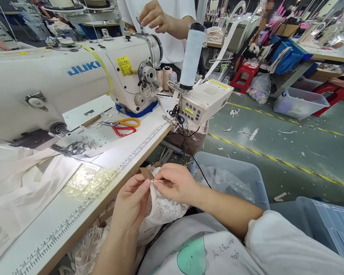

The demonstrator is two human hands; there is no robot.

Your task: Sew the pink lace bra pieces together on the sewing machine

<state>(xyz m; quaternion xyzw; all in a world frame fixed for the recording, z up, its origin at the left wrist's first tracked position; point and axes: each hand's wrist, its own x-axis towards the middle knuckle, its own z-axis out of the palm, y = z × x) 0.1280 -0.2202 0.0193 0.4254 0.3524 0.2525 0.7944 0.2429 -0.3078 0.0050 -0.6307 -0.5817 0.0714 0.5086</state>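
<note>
My left hand (136,194) and my right hand (176,182) meet just off the table's front edge, fingertips close together. Between them they pinch the edge of a white lace garment (167,208), whose body hangs over my lap. A brown strip (145,173) sticks up beside the left fingers. What exactly lies between the fingertips is too small to make out. More lace fabric (88,242) hangs below the table's edge to the left.
A JUKI sewing machine (83,76) stands on the table with a printed ruler (103,191). Scissors (124,123) lie behind it. A thread cone (192,57) and control box (205,101) are at the corner. A plastic bin (232,164) sits right. Another person (157,34) stands opposite.
</note>
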